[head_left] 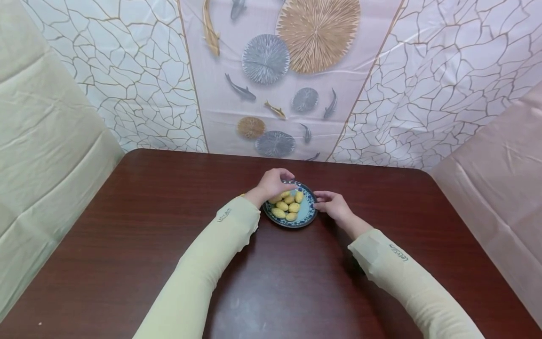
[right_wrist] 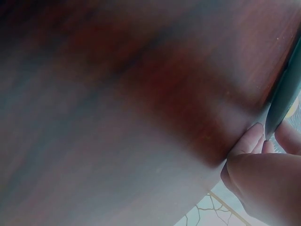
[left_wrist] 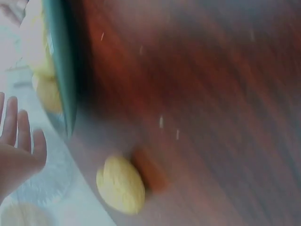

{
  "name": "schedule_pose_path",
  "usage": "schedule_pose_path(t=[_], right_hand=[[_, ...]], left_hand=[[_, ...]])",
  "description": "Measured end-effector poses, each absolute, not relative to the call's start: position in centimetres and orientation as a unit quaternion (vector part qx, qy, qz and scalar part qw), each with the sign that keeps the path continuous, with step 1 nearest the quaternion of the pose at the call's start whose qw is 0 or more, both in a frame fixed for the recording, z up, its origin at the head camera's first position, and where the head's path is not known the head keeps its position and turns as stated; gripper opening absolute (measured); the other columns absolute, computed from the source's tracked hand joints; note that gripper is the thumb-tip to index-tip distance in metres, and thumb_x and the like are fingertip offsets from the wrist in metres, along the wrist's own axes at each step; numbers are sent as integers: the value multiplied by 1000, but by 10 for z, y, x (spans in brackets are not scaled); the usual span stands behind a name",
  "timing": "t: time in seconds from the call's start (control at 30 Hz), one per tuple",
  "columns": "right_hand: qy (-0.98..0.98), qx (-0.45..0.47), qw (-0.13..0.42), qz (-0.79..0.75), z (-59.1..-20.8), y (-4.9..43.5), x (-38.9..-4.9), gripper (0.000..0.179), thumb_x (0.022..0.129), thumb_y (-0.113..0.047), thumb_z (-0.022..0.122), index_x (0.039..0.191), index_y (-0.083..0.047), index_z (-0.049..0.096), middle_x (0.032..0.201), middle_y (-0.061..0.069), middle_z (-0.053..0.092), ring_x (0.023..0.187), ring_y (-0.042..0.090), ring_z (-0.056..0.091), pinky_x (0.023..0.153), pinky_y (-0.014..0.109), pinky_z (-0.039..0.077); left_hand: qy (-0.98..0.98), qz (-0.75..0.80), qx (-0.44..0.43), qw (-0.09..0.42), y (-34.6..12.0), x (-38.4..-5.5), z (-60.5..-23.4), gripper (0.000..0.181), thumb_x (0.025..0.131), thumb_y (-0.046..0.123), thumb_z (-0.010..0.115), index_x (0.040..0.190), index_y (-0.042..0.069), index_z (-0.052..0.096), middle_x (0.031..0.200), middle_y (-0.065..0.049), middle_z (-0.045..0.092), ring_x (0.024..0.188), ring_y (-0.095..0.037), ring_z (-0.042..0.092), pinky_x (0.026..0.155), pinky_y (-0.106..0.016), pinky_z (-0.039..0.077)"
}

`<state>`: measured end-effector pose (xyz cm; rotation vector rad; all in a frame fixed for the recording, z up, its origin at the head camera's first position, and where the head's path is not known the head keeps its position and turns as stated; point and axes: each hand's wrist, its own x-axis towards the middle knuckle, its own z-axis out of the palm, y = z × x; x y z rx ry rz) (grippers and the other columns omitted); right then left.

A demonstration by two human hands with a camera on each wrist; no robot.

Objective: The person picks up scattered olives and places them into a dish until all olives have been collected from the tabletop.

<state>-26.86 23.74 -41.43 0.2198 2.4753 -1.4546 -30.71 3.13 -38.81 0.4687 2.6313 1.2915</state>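
A blue-patterned plate (head_left: 306,214) holds several small yellow oval fruits (head_left: 282,205). At its right side my right hand (head_left: 334,205) pinches the rim; the right wrist view shows the plate's edge (right_wrist: 283,94) between thumb and fingers. My left hand (head_left: 272,185) hovers over the plate's far left part and covers some of it in the head view. Its fingers (left_wrist: 23,132) are spread and hold nothing. One yellow fruit (left_wrist: 121,185) lies on the table beside the plate, mostly behind the left wrist in the head view.
The dark reddish-brown table (head_left: 271,292) has a smooth, shiny top. Patterned cloth (head_left: 271,108) with fish and round motifs hangs behind its far edge. Pale quilted cloth stands along the left (head_left: 51,141) and right (head_left: 495,197) sides.
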Motion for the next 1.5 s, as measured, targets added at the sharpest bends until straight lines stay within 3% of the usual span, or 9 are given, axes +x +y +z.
schedule_pose_path(t=[0.57,0.93,1.3,1.4,1.5], right_hand=[[853,76,132,-498,-417,241,-270,46,89,-4,59,134,-3,49,122,19,54,93,14,56,81,24,50],[852,73,129,-502,-417,240,-270,46,89,-3,58,134,-2,49,120,18,55,94,14,56,75,20,49],[848,69,133,-509,-414,239,-270,46,88,-5,61,132,-3,51,118,17,56,96,17,56,81,25,49],[843,59,130,-519,-413,240,-269,45,86,-6,64,129,-2,54,109,14,59,91,16,57,77,25,49],[844,59,131,-516,-413,239,-269,45,86,-5,64,129,-2,54,111,15,58,93,17,56,76,24,49]], left_hand=[[879,447,132,105,-36,-310,-381,41,86,21,67,121,1,58,117,-16,62,109,-26,58,90,-35,47],[888,421,142,120,-71,-308,-403,34,84,12,68,113,-4,62,108,-19,66,105,-28,61,91,-33,47],[892,399,150,152,-95,-302,-414,28,83,13,68,107,-2,65,102,-16,69,98,-23,62,80,-24,47],[893,395,158,148,-95,-301,-415,24,83,10,67,104,-3,66,99,-16,69,94,-22,63,78,-22,47],[894,391,160,146,-95,-299,-415,21,84,10,67,101,-2,67,96,-14,70,90,-19,63,75,-20,45]])
